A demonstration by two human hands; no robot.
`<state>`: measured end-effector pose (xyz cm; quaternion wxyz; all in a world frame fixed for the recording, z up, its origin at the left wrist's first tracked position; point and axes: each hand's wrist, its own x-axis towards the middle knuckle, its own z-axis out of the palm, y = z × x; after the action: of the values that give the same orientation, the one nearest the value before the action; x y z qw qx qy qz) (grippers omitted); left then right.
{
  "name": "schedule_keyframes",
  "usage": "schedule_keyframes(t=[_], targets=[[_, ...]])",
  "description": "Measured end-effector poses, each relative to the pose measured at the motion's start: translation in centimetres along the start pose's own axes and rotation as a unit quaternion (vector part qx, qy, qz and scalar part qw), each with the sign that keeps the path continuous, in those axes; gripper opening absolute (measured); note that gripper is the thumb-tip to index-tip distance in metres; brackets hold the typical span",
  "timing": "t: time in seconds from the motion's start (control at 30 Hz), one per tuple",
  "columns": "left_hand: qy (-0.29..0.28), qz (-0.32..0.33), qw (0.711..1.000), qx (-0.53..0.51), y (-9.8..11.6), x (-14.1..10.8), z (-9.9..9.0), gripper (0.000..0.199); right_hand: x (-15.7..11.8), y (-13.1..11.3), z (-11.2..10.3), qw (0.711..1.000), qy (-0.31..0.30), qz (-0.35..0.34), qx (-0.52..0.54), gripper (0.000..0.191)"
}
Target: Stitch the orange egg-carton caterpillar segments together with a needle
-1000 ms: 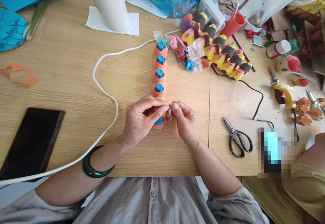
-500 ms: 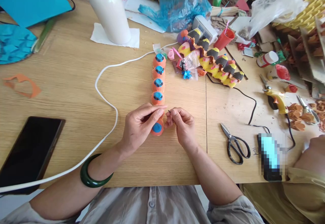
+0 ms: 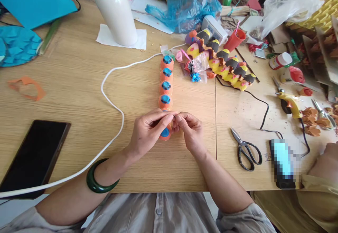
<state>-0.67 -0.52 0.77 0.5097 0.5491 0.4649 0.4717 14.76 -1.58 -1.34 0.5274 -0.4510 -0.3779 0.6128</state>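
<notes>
- The left hand (image 3: 149, 131) and the right hand (image 3: 190, 131) meet fingertip to fingertip over the near end of an orange caterpillar craft (image 3: 165, 88), a row of orange cups with blue tops that runs from near to far down the middle of the wooden table (image 3: 79, 95).
- Both hands are pinched shut, thumb against forefinger, around something very small at the spot where they touch; it is too small to make out.
- The left hand partly covers the nearest orange cup, whose blue top shows just below the fingers.
- A dark green bangle (image 3: 99, 180) sits on the left wrist.
- A white cable (image 3: 116, 106) curves across the table to the left of the craft and runs off the near left edge.
- A black phone (image 3: 34, 155) lies face up at the near left.
- A white bottle (image 3: 114, 11) stands on a sheet of white paper at the far side, left of centre.
- Just right of the craft's far end lies a yellow and black craft (image 3: 224, 67), with a red cup (image 3: 235, 39) beyond it.
- Black scissors (image 3: 245, 150) lie to the right of the right hand, well apart from it.
- A yellow glue gun (image 3: 290, 102) lies farther right, its black cord trailing on the table.
- Another person's arm in a mustard sleeve (image 3: 317, 190) shows at the near right corner.
</notes>
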Motion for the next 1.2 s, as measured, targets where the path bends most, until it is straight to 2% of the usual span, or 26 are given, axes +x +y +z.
schedule_keyframes(t=[0.17,0.37,0.57,0.7,1.0,1.2], targets=[[0.007,-0.034,0.999,-0.023,-0.19,-0.05,-0.09,0.021,0.05,0.17,-0.08,1.0,0.016,0.008,-0.001,0.032],[-0.005,0.009,1.0,-0.011,-0.14,0.16,-0.09,0.009,0.05,0.22,-0.08,1.0,-0.001,0.001,0.0,0.03],[0.018,-0.051,0.998,-0.03,-0.23,-0.05,-0.03,0.012,-0.07,-0.02,-0.03,1.0,0.004,0.003,-0.013,0.034],[-0.002,-0.047,0.998,-0.047,-0.21,-0.07,0.12,0.012,-0.12,-0.19,0.06,1.0,-0.009,0.002,-0.017,0.034],[0.004,-0.042,0.999,-0.026,-0.18,-0.23,0.11,0.012,-0.15,-0.44,0.04,0.999,-0.011,0.007,-0.034,0.034],[0.013,-0.072,0.996,-0.049,-0.1,-0.08,0.08,0.015,-0.12,-0.38,0.03,0.999,-0.008,0.003,-0.034,0.036]])
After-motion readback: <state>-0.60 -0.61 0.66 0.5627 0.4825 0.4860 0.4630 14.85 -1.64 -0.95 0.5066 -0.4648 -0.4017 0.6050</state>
